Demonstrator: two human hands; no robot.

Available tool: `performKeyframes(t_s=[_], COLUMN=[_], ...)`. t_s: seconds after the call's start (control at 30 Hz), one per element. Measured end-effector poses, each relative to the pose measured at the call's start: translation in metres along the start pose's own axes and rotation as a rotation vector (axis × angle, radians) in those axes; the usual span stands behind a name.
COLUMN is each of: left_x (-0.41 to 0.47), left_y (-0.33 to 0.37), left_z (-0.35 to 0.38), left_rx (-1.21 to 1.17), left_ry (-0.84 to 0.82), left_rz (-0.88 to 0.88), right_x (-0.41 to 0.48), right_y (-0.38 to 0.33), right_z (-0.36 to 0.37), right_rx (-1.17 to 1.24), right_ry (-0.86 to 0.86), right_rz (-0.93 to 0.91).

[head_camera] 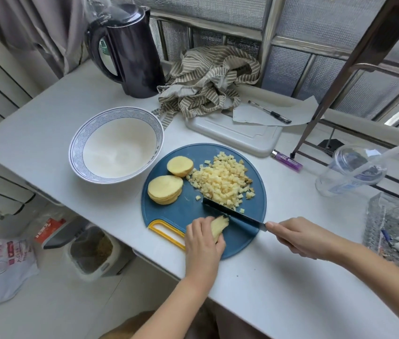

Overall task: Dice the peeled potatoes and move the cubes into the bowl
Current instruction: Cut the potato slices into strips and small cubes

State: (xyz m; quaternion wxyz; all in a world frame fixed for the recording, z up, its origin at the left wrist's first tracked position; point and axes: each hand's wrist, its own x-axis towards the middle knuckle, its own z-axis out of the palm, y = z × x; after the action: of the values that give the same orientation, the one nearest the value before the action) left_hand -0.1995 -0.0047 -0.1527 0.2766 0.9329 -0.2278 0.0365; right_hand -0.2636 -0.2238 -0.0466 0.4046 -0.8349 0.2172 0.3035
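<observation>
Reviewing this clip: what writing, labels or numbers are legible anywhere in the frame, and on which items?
Nothing is legible.
purple lighter: print too small.
clear plastic cup: blue print blurred.
white bag on the floor: red print blurred.
red packet beside it: white characters blurred.

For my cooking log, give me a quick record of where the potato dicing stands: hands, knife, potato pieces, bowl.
left hand: holds potato strips on the blue board
right hand: grips knife, blade at the strips' tip
diced cubes: piled on board's far side
slices: two uncut stacks at board's left
bowl: no cubes inside, left of board
</observation>
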Motion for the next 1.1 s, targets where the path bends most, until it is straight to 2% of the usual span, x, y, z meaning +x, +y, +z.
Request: performKeyframes(t_s=[0.13,0.43,0.83,1.1], left_x=[0.002,-0.003,-0.004,-0.006], left_y=[0.014,-0.011,-0.009,-0.009], left_z=[0.003,-0.005,-0.001,0.000], left_rx=[-0.017,-0.051,-0.010,-0.033], left_ry=[0.005,0.015,0.103,0.118], left_rz=[-0.104,0.100,0.091,0.077], right_x=[-0.003,0.001,-0.003,-0.003], right_y=[0.004,0.009,0.004,0.003], right_z=[0.017,0.043,0.057,0.054], right_rx=[-0.027,0.002,-0.044,-0.026], right_ry=[0.044,0.106,0.146,0.114], right_rz=[-0.042,-0.093,-0.114,-0.123])
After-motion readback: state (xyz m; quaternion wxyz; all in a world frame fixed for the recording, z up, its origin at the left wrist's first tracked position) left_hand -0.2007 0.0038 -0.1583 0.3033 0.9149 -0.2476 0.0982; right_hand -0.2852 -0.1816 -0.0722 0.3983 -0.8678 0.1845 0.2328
